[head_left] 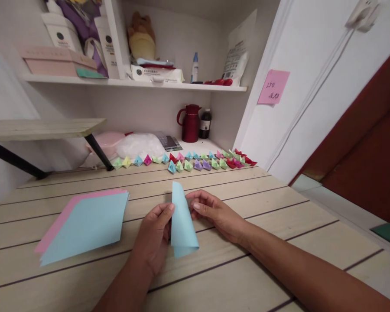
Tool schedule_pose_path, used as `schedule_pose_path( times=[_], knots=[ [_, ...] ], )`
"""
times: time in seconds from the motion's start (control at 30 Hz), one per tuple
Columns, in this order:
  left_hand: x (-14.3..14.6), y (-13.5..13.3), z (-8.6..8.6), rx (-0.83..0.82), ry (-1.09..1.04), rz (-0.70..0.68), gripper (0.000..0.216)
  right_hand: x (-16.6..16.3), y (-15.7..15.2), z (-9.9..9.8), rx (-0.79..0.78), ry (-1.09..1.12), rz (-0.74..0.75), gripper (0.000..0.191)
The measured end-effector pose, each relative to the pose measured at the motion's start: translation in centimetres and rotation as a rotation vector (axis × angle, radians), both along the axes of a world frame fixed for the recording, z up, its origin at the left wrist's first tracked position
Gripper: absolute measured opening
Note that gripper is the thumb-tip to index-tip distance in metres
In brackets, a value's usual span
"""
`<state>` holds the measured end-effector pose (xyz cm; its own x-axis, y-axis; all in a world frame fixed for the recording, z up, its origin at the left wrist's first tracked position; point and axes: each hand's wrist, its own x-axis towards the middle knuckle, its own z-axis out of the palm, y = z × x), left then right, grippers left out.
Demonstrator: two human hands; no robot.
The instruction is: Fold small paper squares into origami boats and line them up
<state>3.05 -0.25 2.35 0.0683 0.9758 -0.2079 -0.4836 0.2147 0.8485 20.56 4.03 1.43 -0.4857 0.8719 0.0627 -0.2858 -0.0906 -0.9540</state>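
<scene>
Broadly, the striped wooden tabletop (221, 286) stretched beneath everything, with a stack of paper (91, 225), blue over pink, lying at its left. Near the middle, the left hand (153, 234) pinched the left edge of a bent blue sheet (183, 223) between thumb and fingers, while the right hand (219, 217) curved its fingers at the opposite edge (whether they gripped it, I could not tell). Smallest, multicoloured folded paper boats (198, 165) lined the far side.
</scene>
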Motion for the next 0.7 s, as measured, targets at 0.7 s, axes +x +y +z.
schedule_pose_path(
  times=[0.7],
  knots=[
    [1.1, 0.2, -0.2, 0.079, 0.154, -0.024, 0.032, 0.0, -0.7, 0.6, -0.035, -0.052, 0.05, 0.031]
  ],
)
